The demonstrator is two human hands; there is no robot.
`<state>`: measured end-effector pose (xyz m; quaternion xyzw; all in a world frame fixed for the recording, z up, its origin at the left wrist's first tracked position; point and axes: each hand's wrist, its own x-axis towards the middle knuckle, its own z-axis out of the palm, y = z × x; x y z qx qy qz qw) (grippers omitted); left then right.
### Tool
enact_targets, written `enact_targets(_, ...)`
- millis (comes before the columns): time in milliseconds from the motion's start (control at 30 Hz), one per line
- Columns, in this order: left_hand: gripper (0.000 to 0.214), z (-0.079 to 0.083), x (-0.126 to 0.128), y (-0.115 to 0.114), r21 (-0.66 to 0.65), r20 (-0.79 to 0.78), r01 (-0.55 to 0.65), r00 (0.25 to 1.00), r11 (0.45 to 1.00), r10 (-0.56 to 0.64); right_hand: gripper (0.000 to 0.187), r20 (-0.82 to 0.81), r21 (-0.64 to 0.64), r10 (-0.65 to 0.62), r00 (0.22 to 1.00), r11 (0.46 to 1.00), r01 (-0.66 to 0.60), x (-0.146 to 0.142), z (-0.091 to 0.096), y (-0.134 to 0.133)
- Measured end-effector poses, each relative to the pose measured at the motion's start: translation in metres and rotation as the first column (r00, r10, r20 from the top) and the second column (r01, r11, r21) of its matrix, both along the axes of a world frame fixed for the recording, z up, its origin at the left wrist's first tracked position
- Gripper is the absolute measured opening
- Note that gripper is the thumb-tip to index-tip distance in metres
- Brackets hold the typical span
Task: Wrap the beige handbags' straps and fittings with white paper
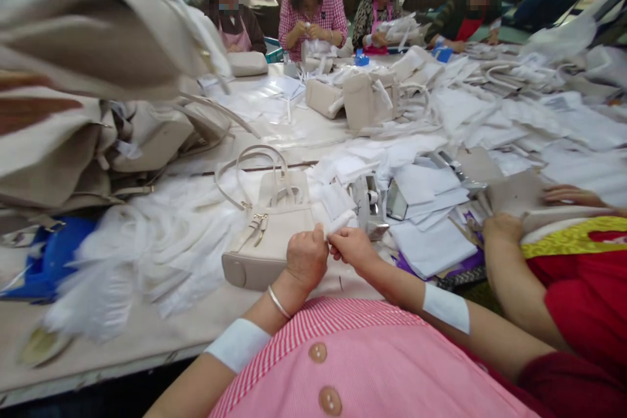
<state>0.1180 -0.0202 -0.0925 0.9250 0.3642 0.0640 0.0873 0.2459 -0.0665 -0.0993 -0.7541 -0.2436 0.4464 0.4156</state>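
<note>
A cream handbag (pixel 267 235) lies on the table in front of me, its handles arching up at the back. My left hand (pixel 306 258) is closed in a fist just right of the bag, thumb up, pinching a small strip of white paper or tape (pixel 337 219). My right hand (pixel 351 247) meets it from the right, fingers pinched on the same white strip. Both wrists carry white bands; a bangle sits on the left wrist.
White tissue paper (pixel 161 241) is heaped left of the bag. A pile of beige bags (pixel 88 111) towers at left. A neighbour in red has arms (pixel 504 255) on the table at right. White sheets (pixel 431 245) and several workers fill the far side.
</note>
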Motion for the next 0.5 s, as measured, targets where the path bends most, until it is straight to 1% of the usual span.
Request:
enact_targets(67,0.046,0.0,-0.002,0.0,0.0,0.014,0.012,1.0,1.0,-0.012,0.022,0.011,-0.009,0.008,1.0,1.0,-0.008,-0.001,0.005,0.001)
enact_targets(133,0.042,-0.001,-0.004,0.001,-0.015,0.023,0.04,0.999,0.999,-0.039,0.022,0.027,-0.014,0.026,0.999,1.0,-0.026,-0.001,0.008,0.002)
enact_targets(200,0.036,-0.003,-0.005,0.003,-0.043,0.04,0.034,0.999,0.998,-0.032,0.019,0.047,0.001,0.066,0.997,0.998,-0.066,-0.002,0.009,0.0)
enact_targets(267,0.03,-0.004,-0.006,0.006,-0.083,0.07,0.01,0.998,0.996,-0.004,0.016,0.089,0.022,0.116,0.989,0.993,-0.119,-0.003,0.01,-0.004)
enact_targets(367,0.024,-0.004,-0.006,0.012,-0.161,0.128,-0.029,0.991,0.987,0.05,0.017,0.184,0.038,0.165,0.969,0.984,-0.174,-0.006,0.01,-0.007)
enact_targets(500,0.022,0.0,-0.006,0.019,-0.3,0.172,-0.111,0.971,0.947,0.168,0.015,0.284,0.073,0.122,0.951,0.986,-0.149,-0.009,0.009,-0.003)
